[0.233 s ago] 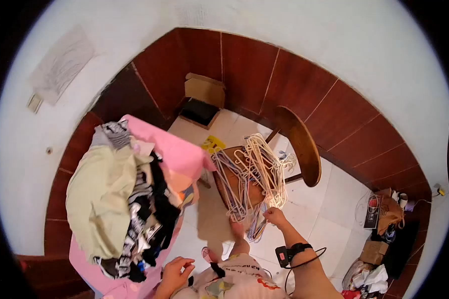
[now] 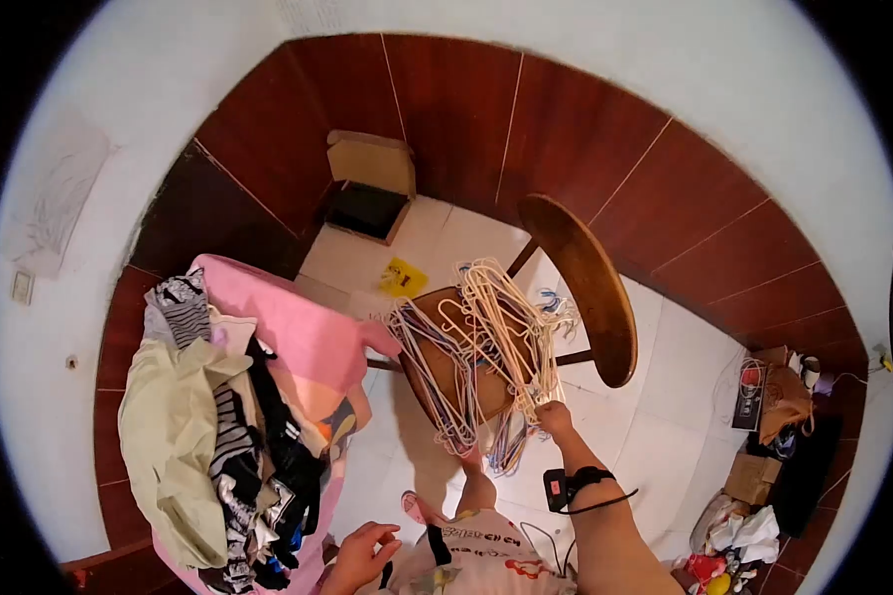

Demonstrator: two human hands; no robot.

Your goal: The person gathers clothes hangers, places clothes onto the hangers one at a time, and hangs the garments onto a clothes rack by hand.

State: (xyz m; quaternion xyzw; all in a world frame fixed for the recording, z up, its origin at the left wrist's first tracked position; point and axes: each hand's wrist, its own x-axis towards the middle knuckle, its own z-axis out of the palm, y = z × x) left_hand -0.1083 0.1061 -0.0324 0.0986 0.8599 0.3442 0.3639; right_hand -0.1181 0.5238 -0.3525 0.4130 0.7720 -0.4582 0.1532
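Note:
Many plastic hangers (image 2: 496,327) lie in piles on the seat of a wooden chair (image 2: 580,288). My right hand (image 2: 554,416) is at the near right edge of the pile, its fingers closed at the hangers' ends; what exactly they grip is too small to make out. A dark device is strapped to that wrist. My left hand (image 2: 365,555) is low in front of my body, fingers apart and holding nothing. To its left, a heap of clothes (image 2: 179,436) lies on a pink cloth (image 2: 298,317).
An opened cardboard box (image 2: 372,188) with something black inside stands by the wall panels. A yellow packet (image 2: 403,278) lies on the tiled floor. Bags (image 2: 782,416), a small carton (image 2: 751,478) and other items sit along the right wall.
The view has shifted, with the chair and clothes now slightly further left. My right hand has moved a little up against the hangers. My left hand's fingers are spread a little more.

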